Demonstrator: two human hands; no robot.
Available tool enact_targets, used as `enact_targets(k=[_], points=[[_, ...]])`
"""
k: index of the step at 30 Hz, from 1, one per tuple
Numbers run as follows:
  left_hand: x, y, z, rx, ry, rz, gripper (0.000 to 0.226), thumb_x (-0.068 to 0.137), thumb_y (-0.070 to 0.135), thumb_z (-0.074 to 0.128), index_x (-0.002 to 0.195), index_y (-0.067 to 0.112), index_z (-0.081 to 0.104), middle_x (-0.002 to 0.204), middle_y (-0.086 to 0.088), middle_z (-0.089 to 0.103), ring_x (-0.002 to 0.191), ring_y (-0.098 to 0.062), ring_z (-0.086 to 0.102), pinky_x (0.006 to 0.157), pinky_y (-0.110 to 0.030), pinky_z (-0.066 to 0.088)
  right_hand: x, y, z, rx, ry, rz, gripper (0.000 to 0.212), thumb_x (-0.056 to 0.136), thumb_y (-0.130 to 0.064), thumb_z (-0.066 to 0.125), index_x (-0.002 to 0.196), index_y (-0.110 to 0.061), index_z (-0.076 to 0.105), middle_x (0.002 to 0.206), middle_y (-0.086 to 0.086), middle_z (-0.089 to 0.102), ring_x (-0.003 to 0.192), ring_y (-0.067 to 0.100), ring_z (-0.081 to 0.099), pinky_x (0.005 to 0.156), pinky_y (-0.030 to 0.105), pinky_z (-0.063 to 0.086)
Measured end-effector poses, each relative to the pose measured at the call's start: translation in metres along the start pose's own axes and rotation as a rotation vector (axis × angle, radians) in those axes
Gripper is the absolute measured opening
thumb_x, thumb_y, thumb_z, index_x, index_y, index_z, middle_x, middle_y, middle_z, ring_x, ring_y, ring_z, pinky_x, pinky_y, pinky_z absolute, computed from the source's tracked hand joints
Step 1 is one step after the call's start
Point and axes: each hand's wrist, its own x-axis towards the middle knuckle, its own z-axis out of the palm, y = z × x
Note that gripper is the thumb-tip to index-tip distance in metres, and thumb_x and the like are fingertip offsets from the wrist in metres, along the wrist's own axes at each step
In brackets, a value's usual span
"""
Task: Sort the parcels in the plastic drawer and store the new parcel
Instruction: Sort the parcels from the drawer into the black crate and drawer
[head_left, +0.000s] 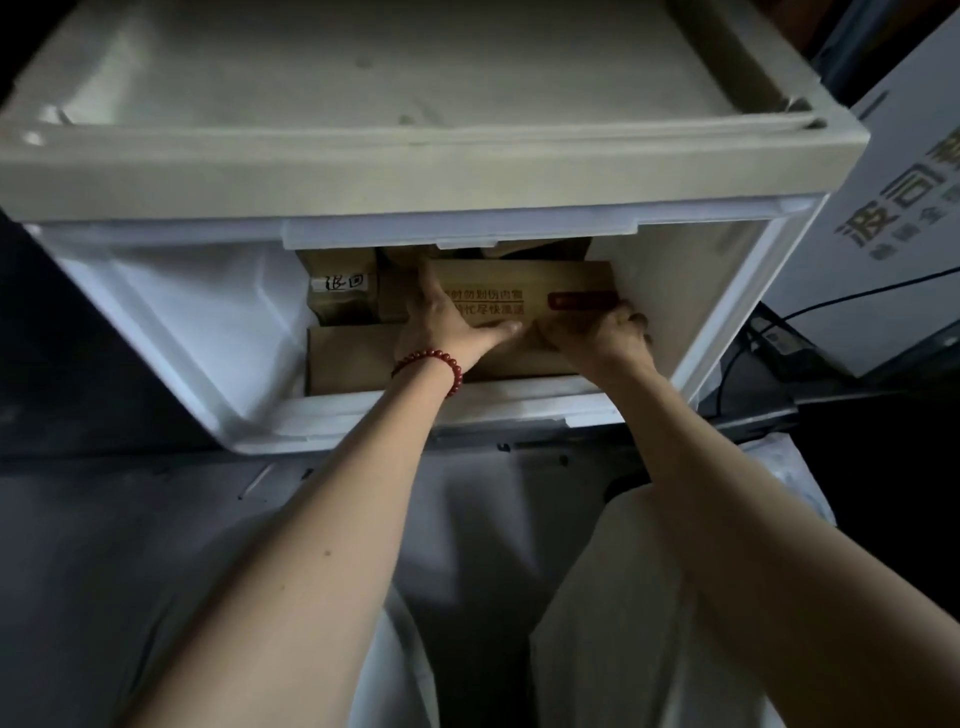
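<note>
The plastic drawer (363, 410) is standing pulled out below the cabinet top (415, 171). Inside, a flat parcel (348, 358) is lying along the drawer's front wall. Behind it a labelled parcel (343, 299) is sitting left of centre, with the printed parcel (561, 283) lying to its right, by the right wall. The left hand (441, 325) is resting on the printed parcel's left end and the right hand (597, 338) is gripping its near right corner. A large carton (893, 234) is standing right of the drawer.

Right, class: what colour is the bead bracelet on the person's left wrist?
The bracelet is dark red; head view.
</note>
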Motion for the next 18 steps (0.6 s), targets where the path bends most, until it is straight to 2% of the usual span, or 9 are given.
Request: enact_targets(k=[4,8,11,14,18], points=[[0.008,-0.007,-0.007,-0.133,-0.039,-0.083,0.119,0.070,0.059,0.074,0.153,0.023,-0.003,0.158,-0.007,0.020,0.136,-0.031,0.037,0.100,-0.043,0.045,0.011,0.008,0.005,0.089,-0.005,-0.021,0.106,0.073,-0.064,0.070,0.143,-0.002,0.021,0.144,0.016,0.033,0.134,0.033,0.037,0.111,0.039,0.033],[0.009,-0.009,-0.011,-0.197,-0.069,-0.133,0.120,0.065,0.059,0.078,0.153,0.030,0.001,0.158,-0.003,0.019,0.132,-0.034,0.040,0.083,-0.049,0.056,0.015,0.008,0.006,0.199,-0.004,-0.024,0.107,0.067,-0.059,0.078,0.140,-0.002,0.026,0.144,0.014,0.037,0.133,0.030,0.041,0.111,0.035,0.034],[0.008,-0.008,-0.013,-0.272,-0.049,-0.145,0.117,0.068,0.052,0.079,0.153,0.030,0.002,0.159,-0.005,0.015,0.131,-0.033,0.042,0.069,-0.039,0.058,0.012,0.007,0.006,0.243,0.004,-0.052,0.105,0.065,-0.051,0.083,0.140,-0.002,0.026,0.143,0.013,0.037,0.133,0.029,0.040,0.111,0.030,0.033],[0.004,-0.008,-0.018,-0.262,0.010,-0.121,0.115,0.071,0.053,0.077,0.153,0.029,0.001,0.159,-0.006,0.016,0.130,-0.031,0.043,0.054,-0.028,0.052,0.004,0.002,0.005,0.292,0.022,-0.108,0.101,0.067,-0.043,0.085,0.138,-0.001,0.027,0.142,0.014,0.037,0.133,0.028,0.040,0.111,0.028,0.031],[-0.002,-0.009,-0.031,-0.304,0.063,-0.106,0.115,0.068,0.053,0.079,0.153,0.033,0.004,0.157,-0.005,0.020,0.122,-0.028,0.049,0.060,-0.032,0.057,-0.008,-0.001,0.003,0.311,0.021,-0.172,0.098,0.069,-0.043,0.083,0.138,-0.001,0.027,0.141,0.016,0.039,0.132,0.029,0.040,0.112,0.032,0.032]])
